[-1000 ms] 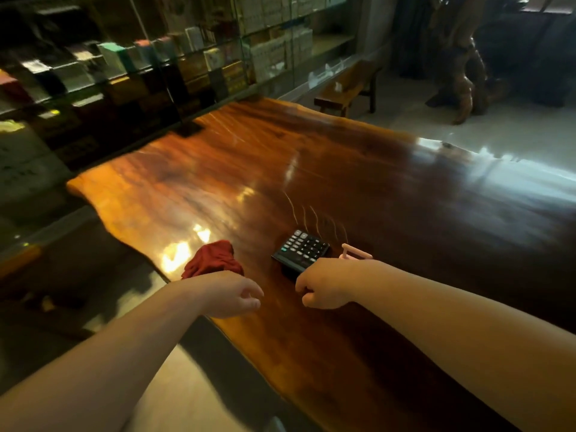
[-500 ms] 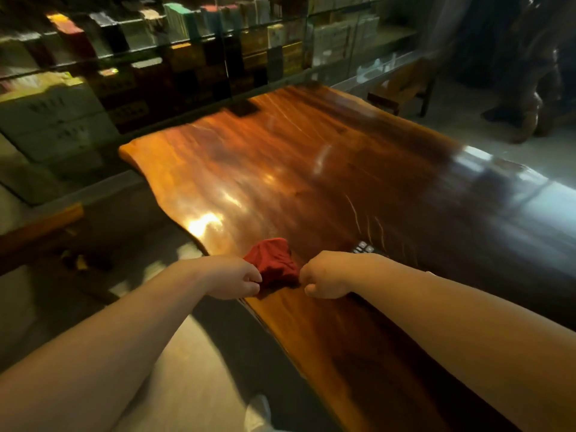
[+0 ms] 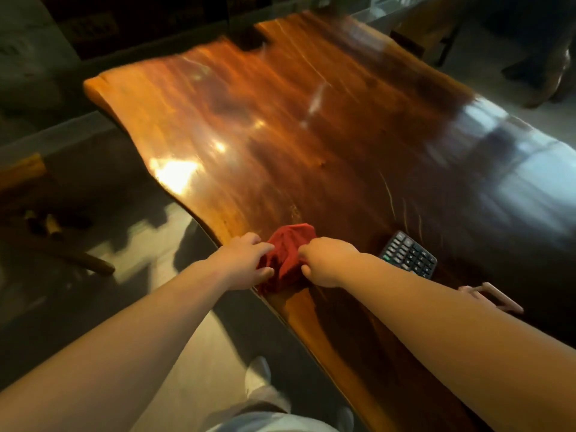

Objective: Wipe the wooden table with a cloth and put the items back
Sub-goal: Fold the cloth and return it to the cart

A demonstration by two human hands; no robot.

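A crumpled red cloth [image 3: 290, 251] lies at the near edge of the glossy wooden table [image 3: 280, 126]. My left hand [image 3: 246, 263] grips its left side and my right hand [image 3: 327, 260] grips its right side, with the cloth bunched between them. A black calculator [image 3: 408, 255] lies flat just right of my right hand. A pink clip-like item [image 3: 492, 296] rests on the table behind my right forearm, partly hidden by it.
The table's wavy near edge runs from the far left down to the bottom middle. Dark shelves stand beyond the far end. A wooden bench [image 3: 427, 29] is at the top right and a low wooden stool [image 3: 56, 244] on the floor at left. My shoe [image 3: 258, 375] is below.
Both hands have closed in on the red cloth and now hold it from either side. The view has tilted down and the calculator is visible again at right.
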